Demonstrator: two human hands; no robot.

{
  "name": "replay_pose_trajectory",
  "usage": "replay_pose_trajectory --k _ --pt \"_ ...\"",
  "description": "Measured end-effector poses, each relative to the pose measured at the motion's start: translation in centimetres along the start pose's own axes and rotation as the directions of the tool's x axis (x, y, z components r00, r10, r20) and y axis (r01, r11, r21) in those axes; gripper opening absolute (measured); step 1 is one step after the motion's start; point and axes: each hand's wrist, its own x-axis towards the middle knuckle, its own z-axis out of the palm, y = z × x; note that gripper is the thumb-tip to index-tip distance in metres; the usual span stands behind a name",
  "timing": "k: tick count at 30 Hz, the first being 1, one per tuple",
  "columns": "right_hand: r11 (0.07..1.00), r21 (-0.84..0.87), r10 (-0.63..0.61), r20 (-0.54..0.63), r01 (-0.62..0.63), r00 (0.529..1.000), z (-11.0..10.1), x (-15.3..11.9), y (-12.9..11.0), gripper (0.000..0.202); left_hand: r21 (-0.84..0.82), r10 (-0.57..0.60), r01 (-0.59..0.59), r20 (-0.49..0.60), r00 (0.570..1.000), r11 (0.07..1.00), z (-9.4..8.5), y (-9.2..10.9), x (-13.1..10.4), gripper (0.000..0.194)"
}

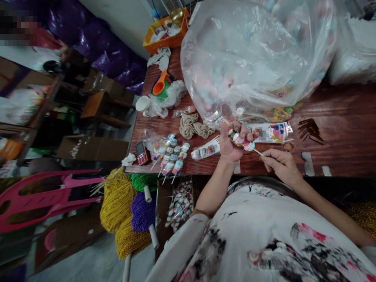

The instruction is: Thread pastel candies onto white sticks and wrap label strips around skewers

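My left hand (230,143) is closed around a marshmallow skewer (249,146), a row of pastel pieces on a white stick in a printed clear sleeve. My right hand (279,162) pinches the bare end of that stick. Behind the left hand lies a stack of printed plastic sleeves (264,132), and another stack of sleeves (206,149) lies left of my wrist. Further left, several wrapped skewers (172,156) lie side by side near the table's front edge. Bronze-coloured twist ties (310,131) are fanned out to the right.
A huge clear bag (252,55) of pastel pieces covers the back of the wooden table (337,109). Leftward are a beige cloth (192,127), a red phone (142,152), orange-handled scissors (160,84) and an orange bin (167,39). Below the edge stands a carton of wrapped sweets (180,203).
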Motion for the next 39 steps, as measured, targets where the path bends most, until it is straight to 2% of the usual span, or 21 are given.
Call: replay_pose_trajectory --k 3,6,8,11,15,18,22,24,27,29,31,33,34,35,36,38,39 --pt "0.943 0.28 0.143 0.151 -0.181 0.978 -0.4 0.3 0.2 0.021 0.05 -0.044 0.043 0.015 0.999 0.998 -0.4 -0.1 0.2 0.072" --pt "0.905 0.363 0.171 0.164 -0.221 0.971 -1.1 0.4 0.6 0.023 -0.012 -0.098 0.097 -0.036 0.995 0.995 -0.8 -0.3 0.3 0.07" --pt "0.927 0.314 0.172 0.135 -0.207 0.976 -1.5 0.3 0.5 0.024 -0.119 -0.16 0.152 -0.068 0.985 0.981 -1.0 -0.2 0.3 0.07" --pt "0.976 0.151 0.143 0.084 -0.154 0.986 -1.8 0.0 0.1 0.023 -0.3 -0.266 0.237 -0.056 0.962 0.924 -0.7 0.2 0.1 0.069" --pt "0.998 -0.054 0.012 0.011 -0.011 1.0 -0.7 -0.7 -0.2 0.023 -0.453 -0.317 0.262 -0.049 0.947 0.852 0.3 0.6 -0.4 0.068" --pt "0.955 -0.246 -0.179 -0.048 0.162 0.983 0.4 -1.1 0.3 0.019 -0.438 -0.275 0.239 -0.02 0.961 0.867 1.0 0.3 -0.8 0.067" --pt "0.805 -0.484 -0.414 -0.047 0.342 0.909 1.2 -0.9 0.9 0.014 -0.375 -0.24 0.253 0.081 0.967 0.892 1.5 -1.0 -1.3 0.066" --pt "0.799 -0.481 -0.442 -0.065 0.36 0.895 1.3 -0.5 0.8 0.013 -0.342 -0.224 0.262 0.146 0.964 0.902 1.8 -1.9 -1.5 0.066" --pt "0.902 -0.322 -0.347 -0.14 0.289 0.927 1.4 0.1 0.0 0.019 -0.302 -0.182 0.231 0.184 0.966 0.925 2.3 -3.1 -1.6 0.066" --pt "0.952 -0.216 -0.258 -0.177 0.218 0.95 1.1 0.4 -0.5 0.027 -0.243 -0.144 0.183 0.168 0.975 0.953 2.6 -3.8 -1.8 0.066" --pt "0.959 -0.202 -0.241 -0.223 0.197 0.945 0.1 0.7 -1.0 0.026 -0.106 -0.107 0.13 0.196 0.975 0.986 2.6 -3.9 -2.5 0.064" --pt "0.919 -0.307 -0.33 -0.25 0.248 0.91 -1.5 1.1 -1.3 0.018 0.152 -0.072 0.025 0.311 0.948 0.988 2.3 -3.2 -3.9 0.059" --pt "0.873 -0.39 -0.401 -0.23 0.294 0.887 -2.6 1.2 -1.4 0.014 0.305 -0.048 -0.08 0.39 0.92 0.949 2.0 -2.5 -4.7 0.054" --pt "0.809 -0.476 -0.474 -0.182 0.344 0.861 -3.8 1.4 -1.6 0.013 0.444 -0.015 -0.224 0.473 0.881 0.867 1.7 -1.5 -5.5 0.047" --pt "0.729 -0.559 -0.537 -0.111 0.395 0.836 -5.0 1.6 -1.8 0.013 0.535 0.045 -0.393 0.549 0.834 0.747 1.4 -0.3 -6.1 0.039" --pt "0.54 -0.696 -0.603 0.074 0.474 0.795 -7.1 2.0 -2.4 0.015 0.584 0.206 -0.664 0.659 0.723 0.467 1.0 2.2 -6.4 0.024" --pt "0.436 -0.745 -0.608 0.17 0.505 0.775 -7.9 2.2 -2.9 0.017 0.588 0.253 -0.734 0.695 0.673 0.34 0.8 3.3 -6.1 0.023"
